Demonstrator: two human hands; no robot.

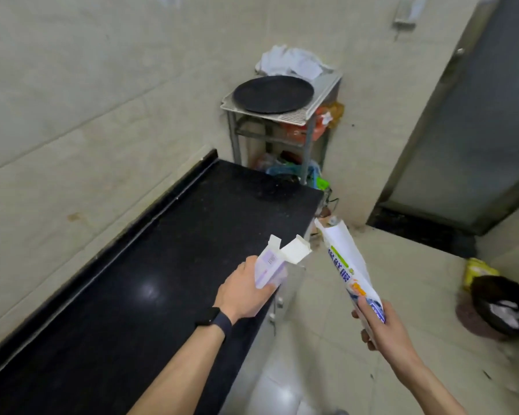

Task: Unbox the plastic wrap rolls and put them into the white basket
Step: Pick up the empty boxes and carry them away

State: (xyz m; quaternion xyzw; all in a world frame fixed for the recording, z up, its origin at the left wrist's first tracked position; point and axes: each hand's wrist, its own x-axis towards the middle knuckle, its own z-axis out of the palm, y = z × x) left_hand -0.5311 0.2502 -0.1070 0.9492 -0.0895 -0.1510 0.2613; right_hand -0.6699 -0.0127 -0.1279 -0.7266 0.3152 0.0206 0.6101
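My left hand [243,292] grips a small white and purple carton [271,269] over the right edge of the black counter; its end flaps stand open, pointing away from me. My right hand [381,324] holds a long white box [346,265] with blue, green and orange print by its near end, out over the floor. That box slants up and away, and its far end is open. No roll shows in either box. No white basket is in view.
The black counter [132,295] runs along the tiled wall on the left. Behind it stands a metal rack [312,115] with a round dark pan [273,94] and crumpled white cloth on top. A dark bin [504,307] sits on the floor at right, beside a doorway.
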